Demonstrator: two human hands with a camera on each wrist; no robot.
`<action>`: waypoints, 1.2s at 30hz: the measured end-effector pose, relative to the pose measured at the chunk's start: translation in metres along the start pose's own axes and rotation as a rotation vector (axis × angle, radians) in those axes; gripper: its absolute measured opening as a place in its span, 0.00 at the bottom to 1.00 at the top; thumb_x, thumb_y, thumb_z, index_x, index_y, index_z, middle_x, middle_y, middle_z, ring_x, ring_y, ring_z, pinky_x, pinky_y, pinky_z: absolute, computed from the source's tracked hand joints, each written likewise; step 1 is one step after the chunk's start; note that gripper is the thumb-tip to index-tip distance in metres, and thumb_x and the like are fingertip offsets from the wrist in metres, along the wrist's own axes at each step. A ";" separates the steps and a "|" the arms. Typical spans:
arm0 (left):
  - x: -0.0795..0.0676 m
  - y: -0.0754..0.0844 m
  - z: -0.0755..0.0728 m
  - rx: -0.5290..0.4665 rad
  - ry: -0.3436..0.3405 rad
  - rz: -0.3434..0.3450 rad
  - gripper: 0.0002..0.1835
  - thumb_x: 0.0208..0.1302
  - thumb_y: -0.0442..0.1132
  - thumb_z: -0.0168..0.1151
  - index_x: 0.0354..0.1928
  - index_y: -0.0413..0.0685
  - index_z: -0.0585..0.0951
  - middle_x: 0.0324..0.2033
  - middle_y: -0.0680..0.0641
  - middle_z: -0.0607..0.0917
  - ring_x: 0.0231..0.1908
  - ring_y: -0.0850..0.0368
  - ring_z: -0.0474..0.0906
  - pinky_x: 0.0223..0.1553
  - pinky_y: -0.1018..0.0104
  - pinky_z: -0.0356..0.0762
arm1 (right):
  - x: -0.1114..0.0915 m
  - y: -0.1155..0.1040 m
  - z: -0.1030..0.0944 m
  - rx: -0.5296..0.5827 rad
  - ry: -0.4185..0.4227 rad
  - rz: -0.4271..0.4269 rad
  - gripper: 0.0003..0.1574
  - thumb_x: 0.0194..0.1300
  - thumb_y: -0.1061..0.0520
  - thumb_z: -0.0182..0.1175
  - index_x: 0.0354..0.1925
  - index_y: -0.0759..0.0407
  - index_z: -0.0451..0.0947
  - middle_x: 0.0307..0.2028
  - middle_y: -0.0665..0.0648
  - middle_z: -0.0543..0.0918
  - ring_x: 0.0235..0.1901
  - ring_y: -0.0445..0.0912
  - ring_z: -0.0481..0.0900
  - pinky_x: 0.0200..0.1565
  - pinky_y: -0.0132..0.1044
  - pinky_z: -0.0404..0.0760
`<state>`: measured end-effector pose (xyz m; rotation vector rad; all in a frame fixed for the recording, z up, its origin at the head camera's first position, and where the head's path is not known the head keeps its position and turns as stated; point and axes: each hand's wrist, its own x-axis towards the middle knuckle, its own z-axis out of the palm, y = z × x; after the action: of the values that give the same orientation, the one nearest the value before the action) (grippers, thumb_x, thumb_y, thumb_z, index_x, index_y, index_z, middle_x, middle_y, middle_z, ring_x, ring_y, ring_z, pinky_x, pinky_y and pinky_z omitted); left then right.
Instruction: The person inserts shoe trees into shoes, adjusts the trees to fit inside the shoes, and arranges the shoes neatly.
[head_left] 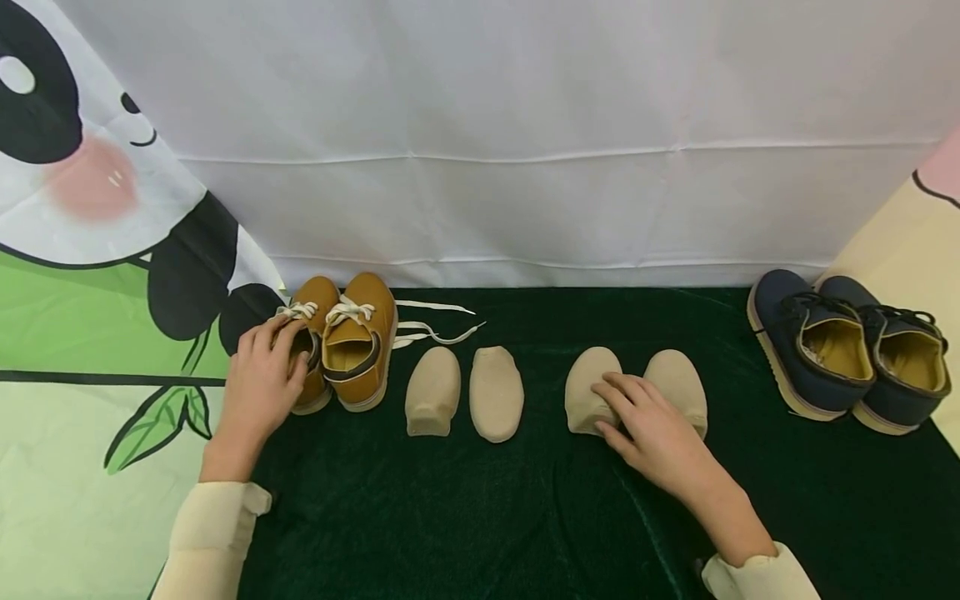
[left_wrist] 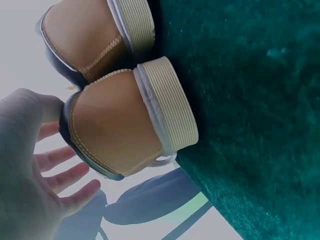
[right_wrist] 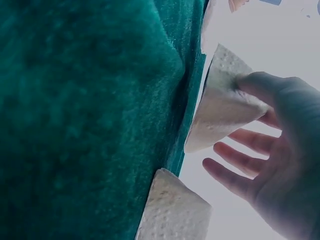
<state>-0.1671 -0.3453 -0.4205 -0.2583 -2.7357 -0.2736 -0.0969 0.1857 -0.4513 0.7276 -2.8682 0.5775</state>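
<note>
One beige insert (head_left: 587,387) is lying at ten o'clock from the right hand (head_left: 656,433), its long axis running nearly twelve–six, rounded end pointing to twelve. The right hand is the nearer one: thumb and fingers are spreading apart over the insert's three-to-five o'clock side; whether they are pressing, cannot tell. At three, a neighbouring insert (head_left: 678,379) is slanting eleven–five, partly hidden by that hand.

Left hand (head_left: 262,371): reaching over the left tan shoe (left_wrist: 117,122) at one o'clock, thumb by the heel collar, fingers standing apart, no clamp showing. That shoe is pointing its toe to twelve; the right tan shoe (head_left: 360,337) is sitting just beside it at three.

Room: an upright-facing insert (head_left: 432,392) and a reversed insert (head_left: 497,396) are occupying the nine o'clock span between first insert and shoes. At twelve, a white curtain (head_left: 525,208) is bounding the green cloth (head_left: 487,517); more room is opening at six, between the forearms.
</note>
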 end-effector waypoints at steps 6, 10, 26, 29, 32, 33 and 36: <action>0.006 -0.012 0.000 -0.087 -0.036 -0.053 0.26 0.74 0.35 0.59 0.72 0.38 0.71 0.71 0.28 0.69 0.68 0.24 0.60 0.66 0.26 0.59 | 0.004 -0.004 -0.004 0.018 0.000 -0.022 0.33 0.72 0.50 0.66 0.71 0.56 0.73 0.71 0.63 0.74 0.69 0.59 0.73 0.65 0.61 0.77; 0.009 -0.022 0.002 -0.158 -0.050 -0.070 0.27 0.75 0.35 0.57 0.73 0.37 0.70 0.71 0.27 0.68 0.67 0.22 0.59 0.66 0.26 0.56 | 0.008 -0.009 -0.006 0.016 0.018 -0.067 0.33 0.71 0.49 0.66 0.70 0.56 0.74 0.69 0.62 0.76 0.68 0.57 0.73 0.65 0.59 0.77; 0.022 -0.050 0.015 -0.392 -0.054 -0.105 0.25 0.72 0.27 0.59 0.70 0.39 0.74 0.71 0.27 0.69 0.70 0.23 0.64 0.66 0.24 0.60 | 0.039 -0.038 -0.015 0.046 -0.053 -0.251 0.30 0.75 0.45 0.61 0.70 0.53 0.75 0.69 0.54 0.78 0.70 0.50 0.74 0.70 0.53 0.74; 0.022 -0.053 0.015 -0.428 -0.049 -0.134 0.23 0.74 0.28 0.57 0.69 0.41 0.76 0.71 0.29 0.71 0.71 0.24 0.65 0.68 0.24 0.60 | 0.050 -0.045 -0.014 0.044 -0.067 -0.301 0.30 0.76 0.45 0.60 0.70 0.52 0.75 0.69 0.55 0.78 0.70 0.51 0.74 0.70 0.53 0.74; 0.023 -0.055 0.013 -0.441 -0.058 -0.158 0.21 0.77 0.30 0.56 0.69 0.43 0.77 0.71 0.30 0.72 0.71 0.25 0.66 0.68 0.26 0.61 | 0.062 -0.053 -0.012 0.035 -0.090 -0.339 0.29 0.77 0.44 0.57 0.70 0.52 0.74 0.70 0.55 0.77 0.70 0.51 0.73 0.70 0.52 0.74; 0.023 -0.056 0.013 -0.444 -0.061 -0.163 0.21 0.78 0.31 0.56 0.69 0.44 0.77 0.71 0.31 0.72 0.71 0.25 0.66 0.68 0.26 0.62 | 0.066 -0.056 -0.012 0.034 -0.094 -0.356 0.29 0.77 0.44 0.57 0.70 0.51 0.74 0.69 0.55 0.77 0.70 0.51 0.73 0.70 0.51 0.75; 0.022 -0.056 0.013 -0.448 -0.060 -0.167 0.20 0.78 0.32 0.56 0.69 0.45 0.78 0.71 0.32 0.73 0.71 0.27 0.67 0.67 0.27 0.65 | 0.076 -0.066 -0.009 0.025 -0.080 -0.413 0.29 0.77 0.44 0.56 0.70 0.52 0.74 0.68 0.54 0.78 0.69 0.50 0.74 0.70 0.50 0.75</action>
<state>-0.2036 -0.3932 -0.4325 -0.1559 -2.7266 -0.9414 -0.1318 0.1025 -0.4047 1.3270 -2.6612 0.5334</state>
